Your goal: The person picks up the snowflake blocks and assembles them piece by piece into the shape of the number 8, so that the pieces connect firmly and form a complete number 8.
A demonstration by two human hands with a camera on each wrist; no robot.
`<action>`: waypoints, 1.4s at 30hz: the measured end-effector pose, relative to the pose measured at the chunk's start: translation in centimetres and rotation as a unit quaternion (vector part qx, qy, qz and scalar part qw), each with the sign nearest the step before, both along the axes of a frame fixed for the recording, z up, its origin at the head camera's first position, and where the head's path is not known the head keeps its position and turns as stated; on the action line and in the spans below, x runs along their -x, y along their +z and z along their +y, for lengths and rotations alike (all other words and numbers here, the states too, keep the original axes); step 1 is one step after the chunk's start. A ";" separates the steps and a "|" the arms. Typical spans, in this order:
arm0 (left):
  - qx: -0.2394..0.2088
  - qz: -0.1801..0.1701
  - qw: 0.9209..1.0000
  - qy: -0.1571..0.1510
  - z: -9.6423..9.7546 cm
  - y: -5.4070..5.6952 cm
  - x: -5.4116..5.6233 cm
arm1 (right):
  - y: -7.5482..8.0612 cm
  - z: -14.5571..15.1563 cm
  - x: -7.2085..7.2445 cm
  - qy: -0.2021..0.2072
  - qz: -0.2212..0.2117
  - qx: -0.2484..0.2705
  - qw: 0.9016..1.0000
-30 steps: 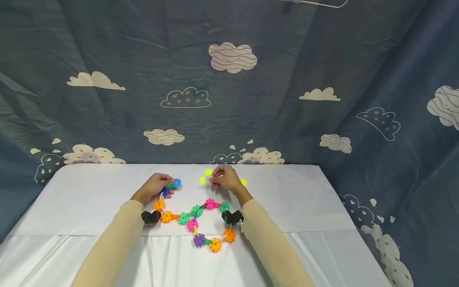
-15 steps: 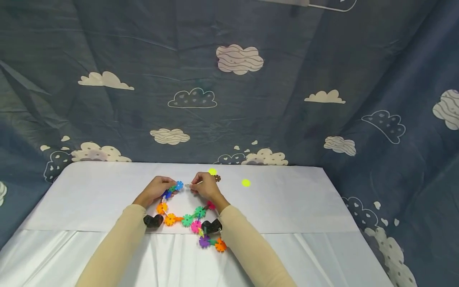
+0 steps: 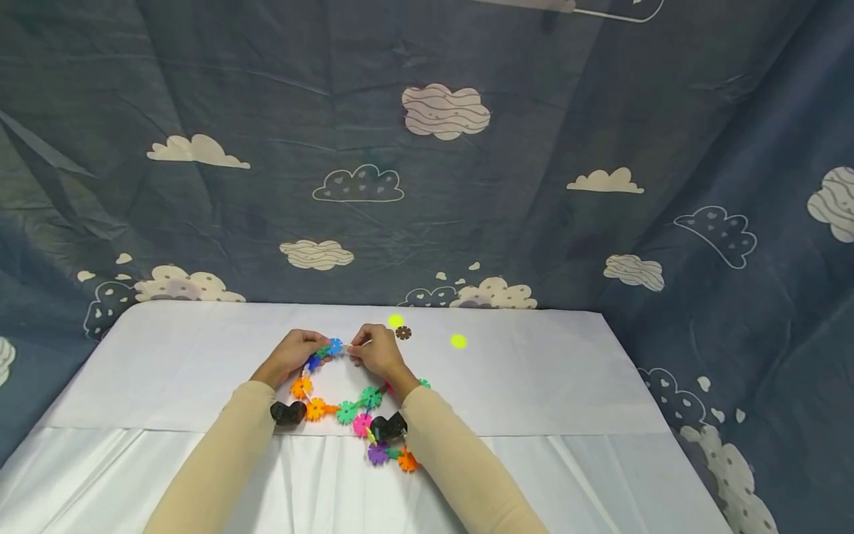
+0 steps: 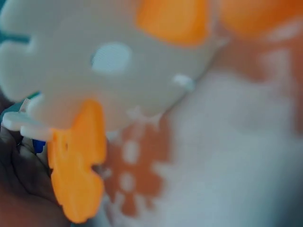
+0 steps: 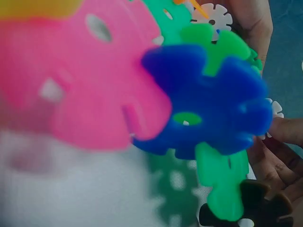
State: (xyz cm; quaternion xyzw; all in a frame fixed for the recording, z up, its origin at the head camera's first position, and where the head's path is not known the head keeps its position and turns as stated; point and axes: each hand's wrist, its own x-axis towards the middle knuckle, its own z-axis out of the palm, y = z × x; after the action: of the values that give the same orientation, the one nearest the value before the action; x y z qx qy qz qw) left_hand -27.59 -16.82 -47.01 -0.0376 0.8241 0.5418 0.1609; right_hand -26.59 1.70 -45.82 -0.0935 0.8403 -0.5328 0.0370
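Note:
My left hand (image 3: 292,353) grips one end of a chain of interlocking plastic flower discs, near a dark blue disc (image 3: 313,363) and a light blue disc (image 3: 336,346) at the tip. Close to that tip, my right hand (image 3: 378,350) pinches a white flower disc (image 3: 346,350), its edge right at the light blue one. Orange discs (image 3: 302,387) hang below the left hand, and one orange disc (image 4: 78,161) looms large in the left wrist view. A dark blue disc (image 5: 213,104) and a pink disc (image 5: 94,75) fill much of the right wrist view.
The chain curves over the white tablecloth (image 3: 534,386), with a purple disc (image 3: 378,454) near the front; my right forearm hides part of it. Loose yellow discs (image 3: 458,341) and a brown disc (image 3: 403,333) lie toward the back. A dark cloud-print curtain (image 3: 507,222) stands behind.
My right hand has come left from beside the yellow discs, bringing the white disc up to the light blue disc. The left hand keeps its grip, and the brown disc is now uncovered.

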 end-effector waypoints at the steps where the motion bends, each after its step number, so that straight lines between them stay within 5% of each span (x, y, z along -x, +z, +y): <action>1: -0.009 -0.001 1.000 0.001 0.0 0.0 0.0 | 0.0 -0.1 0.0 -0.002 0.005 -0.003 1.000; 7: -0.048 -0.009 0.999 0.017 0.2 0.2 -0.1 | 0.1 -0.5 0.1 -0.002 0.023 -0.023 0.999; 20: 0.011 0.002 0.999 0.043 0.5 0.1 -0.2 | 0.5 -0.8 0.4 0.014 0.024 -0.077 0.997; 37: 0.036 -0.035 0.999 0.021 0.4 0.2 0.0 | 1.9 0.6 0.5 0.050 0.005 -0.141 0.989; 42: 0.034 -0.020 0.999 0.012 0.2 0.1 -0.1 | 1.9 2.4 0.6 0.051 -0.010 -0.133 0.990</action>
State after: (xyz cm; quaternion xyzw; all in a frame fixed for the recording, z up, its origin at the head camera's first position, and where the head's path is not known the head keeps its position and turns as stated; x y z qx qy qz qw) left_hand -27.47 -16.62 -46.91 -0.0635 0.8381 0.5147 0.1694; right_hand -27.17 4.11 -43.90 -0.1250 0.8976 -0.4143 0.0840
